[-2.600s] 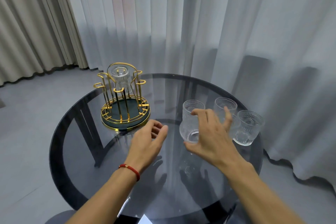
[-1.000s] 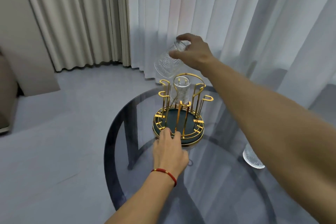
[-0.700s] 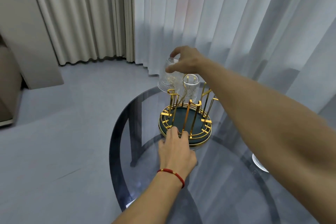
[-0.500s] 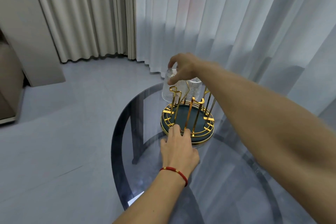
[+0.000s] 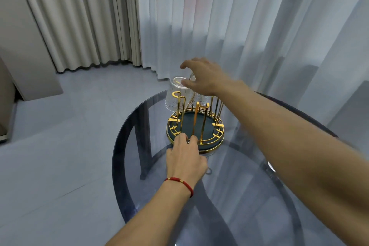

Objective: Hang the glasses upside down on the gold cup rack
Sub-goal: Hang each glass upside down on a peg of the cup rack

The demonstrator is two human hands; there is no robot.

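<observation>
The gold cup rack (image 5: 196, 126) with a dark green base stands on the round glass table (image 5: 119, 146). A clear ribbed glass (image 5: 175, 96) hangs upside down, slightly tilted, over the rack's far-left prong. A second upside-down glass (image 5: 201, 100) sits on a prong just behind it, partly hidden by my right hand. My right hand (image 5: 203, 78) hovers over the first glass with thumb lifted and fingers spread, fingertips at its upturned bottom. My left hand (image 5: 185, 156), with a red string bracelet at the wrist, has its fingertips curled on the base's front rim.
My right forearm crosses the table's right side and hides most of what stands there; a sliver of another glass (image 5: 270, 166) shows beneath it. White sheer curtains (image 5: 239, 26) hang close behind the table. Grey floor lies to the left.
My right hand carried a glass from the table's right side, turned it over and lowered it onto the far-left prong, then loosened its grip. My left hand stayed on the base rim.
</observation>
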